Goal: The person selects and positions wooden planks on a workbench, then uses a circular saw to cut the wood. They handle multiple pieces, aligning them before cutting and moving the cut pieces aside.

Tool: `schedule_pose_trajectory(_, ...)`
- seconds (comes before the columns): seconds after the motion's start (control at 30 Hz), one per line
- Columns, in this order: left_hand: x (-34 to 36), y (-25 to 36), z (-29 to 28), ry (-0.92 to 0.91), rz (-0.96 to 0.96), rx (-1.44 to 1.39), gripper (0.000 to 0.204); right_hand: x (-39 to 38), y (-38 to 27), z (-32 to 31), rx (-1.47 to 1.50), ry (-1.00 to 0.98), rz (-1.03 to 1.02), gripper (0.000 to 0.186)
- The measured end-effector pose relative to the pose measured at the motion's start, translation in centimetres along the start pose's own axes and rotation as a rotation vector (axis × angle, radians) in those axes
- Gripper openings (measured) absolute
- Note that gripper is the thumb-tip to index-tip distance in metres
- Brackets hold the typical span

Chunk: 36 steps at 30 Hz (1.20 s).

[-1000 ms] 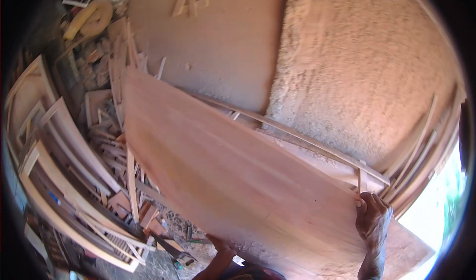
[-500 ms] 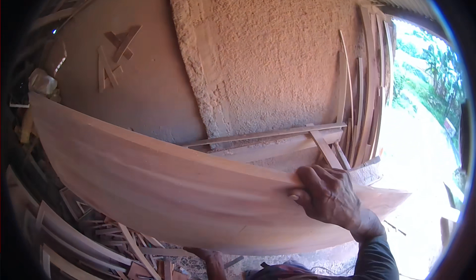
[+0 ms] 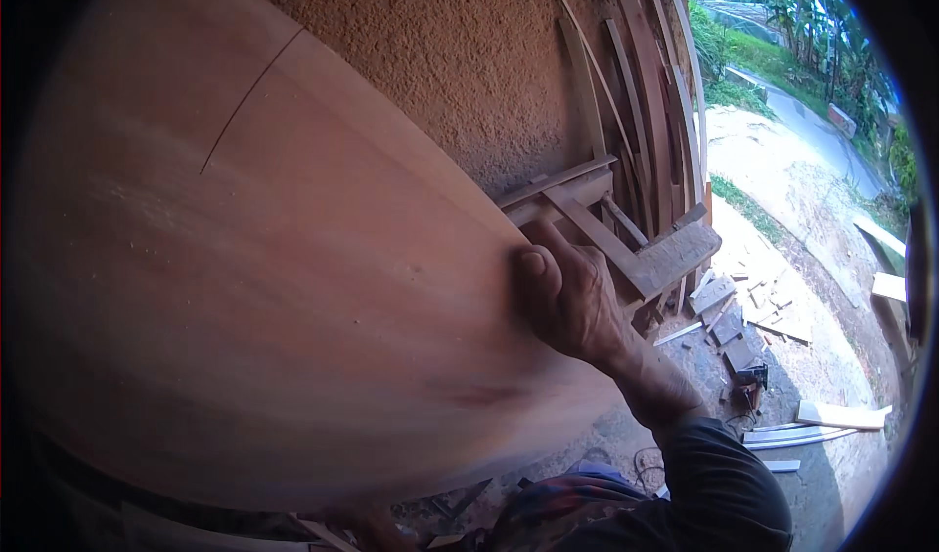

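Observation:
A large reddish wooden sheet (image 3: 323,239), held on edge, fills the left and middle of the view, with a thin dark line drawn near its upper edge. My right hand (image 3: 572,298) grips the sheet's upper edge at its right part, thumb on the near face and fingers curled over. My left hand (image 3: 377,523) shows dimly under the sheet's lower edge; its fingers are hidden or too dark to make out. Just beyond my right hand stands a dusty wooden stand (image 3: 626,259) with crossed boards.
Long wooden strips (image 3: 636,102) lean on a rough plaster wall (image 3: 440,73). Wood offcuts (image 3: 729,327), a dark power tool (image 3: 749,381) with a cord, and pale slats (image 3: 822,425) lie on the ground at right. An opening shows a path (image 3: 802,122) and greenery.
The sheet has swung across to fill the left of the view, and my view has turned rightward toward the opening. My right hand has shifted left in the picture, still gripping the edge.

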State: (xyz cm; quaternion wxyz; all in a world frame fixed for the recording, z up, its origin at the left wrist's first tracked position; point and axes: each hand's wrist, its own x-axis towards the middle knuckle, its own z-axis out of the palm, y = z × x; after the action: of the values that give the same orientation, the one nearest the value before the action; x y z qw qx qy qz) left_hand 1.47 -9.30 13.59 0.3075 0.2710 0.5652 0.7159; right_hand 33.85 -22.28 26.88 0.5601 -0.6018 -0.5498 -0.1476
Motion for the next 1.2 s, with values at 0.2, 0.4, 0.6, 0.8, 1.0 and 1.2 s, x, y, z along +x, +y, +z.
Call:
schedule_pose_trajectory(0.2, 0.0, 6.1, 0.8, 0.080, 0.011, -0.085, 0.068, -1.2, 6.1, 2.1, 0.128, 0.301, 0.205, 0.048)
schedule_pose_trajectory(0.4, 6.7, 8.2, 0.4, 0.047, 0.296, 0.079, 0.072, -3.0, 11.5, 4.5, 0.328, 0.523, 0.461, 0.072)
schedule_pose_trajectory(0.6, 7.3, 15.0, 3.3, -0.049, 0.644, 0.419, 0.078, -5.5, 13.1, 7.8, 0.777, 0.728, 0.754, 0.069)
schedule_pose_trajectory(0.8, 3.4, 21.4, 8.7, -0.112, 0.939, 0.444, 0.070, -8.5, 20.7, 15.2, 1.007, 1.019, 0.941, 0.057)
schedule_pose_trajectory(1.0, 0.5, 21.3, 16.7, -0.275, 1.554, 0.470, 0.043, -8.6, 26.2, 22.2, 1.491, 0.911, 0.916, 0.054)
schedule_pose_trajectory(1.2, -4.5, 20.0, 30.4, -0.543, 2.042, 0.430, 0.067, -5.5, 30.4, 25.8, 0.757, 0.333, 1.144, 0.049)
